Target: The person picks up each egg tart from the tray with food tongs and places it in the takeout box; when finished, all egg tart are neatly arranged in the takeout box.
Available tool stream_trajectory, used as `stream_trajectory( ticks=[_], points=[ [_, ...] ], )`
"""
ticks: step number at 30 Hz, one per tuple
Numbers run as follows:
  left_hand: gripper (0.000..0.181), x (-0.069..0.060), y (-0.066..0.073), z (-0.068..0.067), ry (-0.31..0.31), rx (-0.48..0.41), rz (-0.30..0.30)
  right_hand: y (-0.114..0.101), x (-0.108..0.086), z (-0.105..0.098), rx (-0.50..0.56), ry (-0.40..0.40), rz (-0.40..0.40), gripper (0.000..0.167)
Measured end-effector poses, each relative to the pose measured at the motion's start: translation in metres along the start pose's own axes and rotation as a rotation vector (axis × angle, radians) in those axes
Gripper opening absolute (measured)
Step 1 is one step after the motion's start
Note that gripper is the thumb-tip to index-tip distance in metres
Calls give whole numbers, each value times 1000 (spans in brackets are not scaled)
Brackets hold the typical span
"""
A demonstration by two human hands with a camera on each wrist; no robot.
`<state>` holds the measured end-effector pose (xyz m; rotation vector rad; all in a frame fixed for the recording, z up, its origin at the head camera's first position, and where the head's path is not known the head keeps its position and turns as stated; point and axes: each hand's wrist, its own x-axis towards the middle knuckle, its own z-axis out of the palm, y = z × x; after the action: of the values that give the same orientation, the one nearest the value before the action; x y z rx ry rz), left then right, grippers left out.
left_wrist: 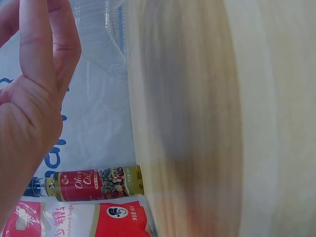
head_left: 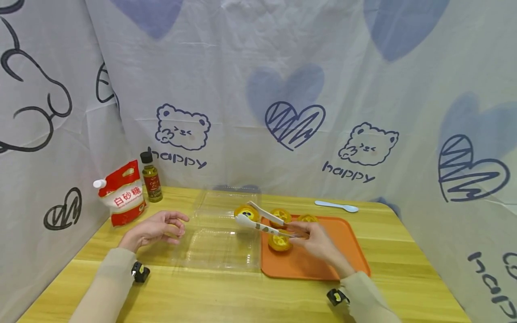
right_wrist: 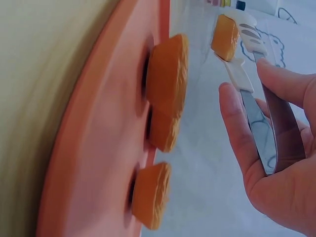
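Note:
My right hand (head_left: 317,242) grips metal tongs (right_wrist: 264,128) with white tips, thumb on one arm and fingers on the other. Between the tips an egg tart (head_left: 247,213) is held in the air, near the left edge of the orange tray (head_left: 323,264). Three more egg tarts (right_wrist: 168,74) sit on that tray. A clear plastic box (head_left: 220,246) with its lid folded back lies left of the tray, the held tart over its right side. My left hand (head_left: 157,229) hovers left of the box, fingers loosely bent, holding nothing.
A red and white sugar bag (head_left: 125,195) and an olive oil bottle (head_left: 151,179) stand at the table's back left. A pale blue spoon (head_left: 337,206) lies behind the tray. Printed cloth hangs around the table's back and sides.

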<state>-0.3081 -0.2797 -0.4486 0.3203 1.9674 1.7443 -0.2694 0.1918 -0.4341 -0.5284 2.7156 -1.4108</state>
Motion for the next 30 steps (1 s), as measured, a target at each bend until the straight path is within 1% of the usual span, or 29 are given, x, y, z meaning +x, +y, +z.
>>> stream_trajectory(
  ticks=[3,7,13,17,20,22,25,30],
  points=[
    [55,0,0,0,1,2,3,-5,1,5,-8,-2,-5,41],
    [54,0,-1,0,2,6,4,-10,2,11,16,-11,14,40],
    [54,0,-1,0,0,8,9,-14,5,18,38,-66,-28,40],
    [54,0,-2,-1,-1,9,9,-18,7,23,43,-102,-27,41],
    [54,-1,-3,-2,1,11,3,-20,8,26,34,-129,-26,42],
    [56,0,-3,-2,3,16,0,-21,9,29,18,-139,-39,42],
    [57,1,-2,-1,3,18,3,-22,11,33,2,-144,-71,41],
    [57,3,-2,-1,3,14,-1,-24,13,42,-66,-151,-123,41]
  ],
)
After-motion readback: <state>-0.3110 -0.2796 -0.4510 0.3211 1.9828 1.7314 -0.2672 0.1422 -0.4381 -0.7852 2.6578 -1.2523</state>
